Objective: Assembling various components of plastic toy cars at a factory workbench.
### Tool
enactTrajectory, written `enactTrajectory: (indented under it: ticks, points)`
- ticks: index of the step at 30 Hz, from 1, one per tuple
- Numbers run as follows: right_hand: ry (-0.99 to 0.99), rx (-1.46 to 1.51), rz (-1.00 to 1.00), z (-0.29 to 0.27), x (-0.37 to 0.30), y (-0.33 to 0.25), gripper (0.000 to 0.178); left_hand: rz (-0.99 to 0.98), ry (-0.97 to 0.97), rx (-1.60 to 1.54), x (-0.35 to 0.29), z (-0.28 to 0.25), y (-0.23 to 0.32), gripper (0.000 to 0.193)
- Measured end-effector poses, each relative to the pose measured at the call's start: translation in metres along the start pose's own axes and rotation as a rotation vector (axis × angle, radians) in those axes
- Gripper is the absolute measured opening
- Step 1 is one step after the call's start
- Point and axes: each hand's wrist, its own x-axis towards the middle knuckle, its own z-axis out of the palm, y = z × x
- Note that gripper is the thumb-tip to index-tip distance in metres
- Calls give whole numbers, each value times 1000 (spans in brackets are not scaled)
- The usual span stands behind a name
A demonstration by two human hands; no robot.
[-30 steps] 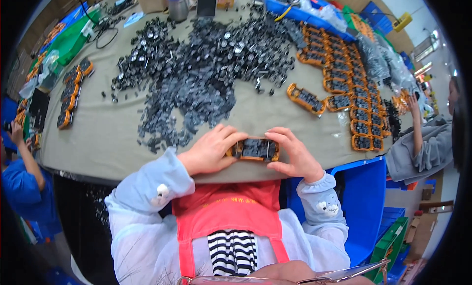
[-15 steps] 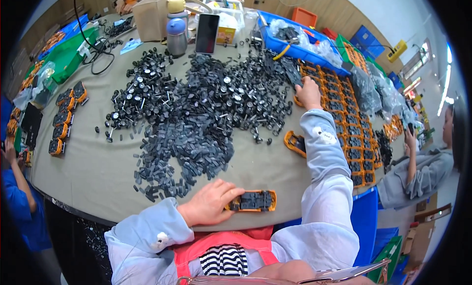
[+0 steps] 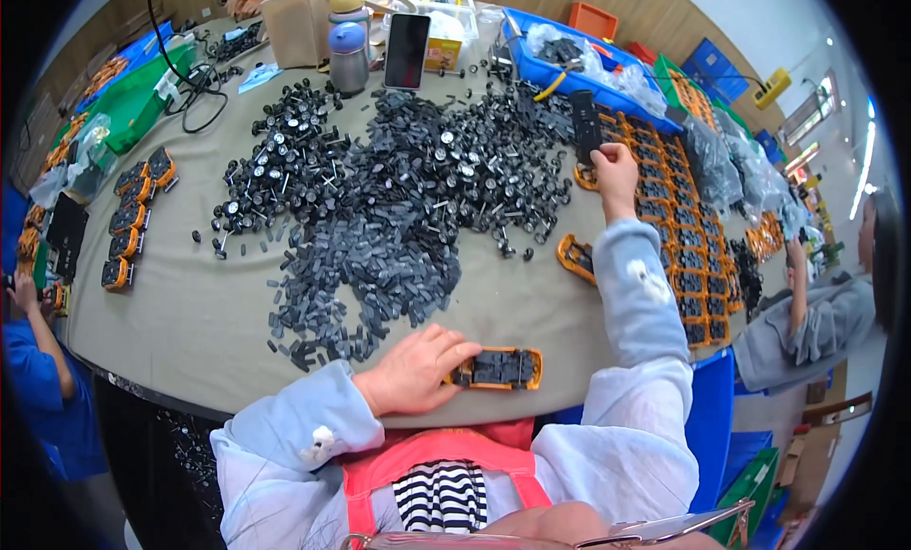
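- since the frame a second ago, the right hand [image 3: 617,175] has left the orange toy car body [image 3: 503,368] and gone to the upper right, where a black plate [image 3: 585,123] now stands raised in its grip.
- the car body lies at lower centre, dark underside up; the left hand [image 3: 418,368] holds its left end, fingers over it.
- the right hand pinches the plate's lower end between thumb and fingers.
- loose small dark pieces [image 3: 380,256] and wheel sets [image 3: 294,161] heap across the centre.
- the held body looks partly fitted, with no plate covering it; similar bodies fill rows [image 3: 683,237] at right, and a short line [image 3: 123,244] stands at left.
- the left hand hides the body's left end; the right sleeve covers part of another car [image 3: 575,258]; whether wheels are fitted, i cannot tell.
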Motion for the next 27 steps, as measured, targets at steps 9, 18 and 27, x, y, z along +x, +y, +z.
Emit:
enactTrajectory:
  ticks: [9,18,27]
  points:
    - [-95,1152,843,-161,-301,-35,26,-53,-13,-18,-19,7,14,62]
    - [-403,-119,-491,-198,-288,-23,35,-158,82,-17,-44,30,24,64]
    - [-539,183,-250,-201,-293,-19,38,-162,108,-49,-55,35,18,66]
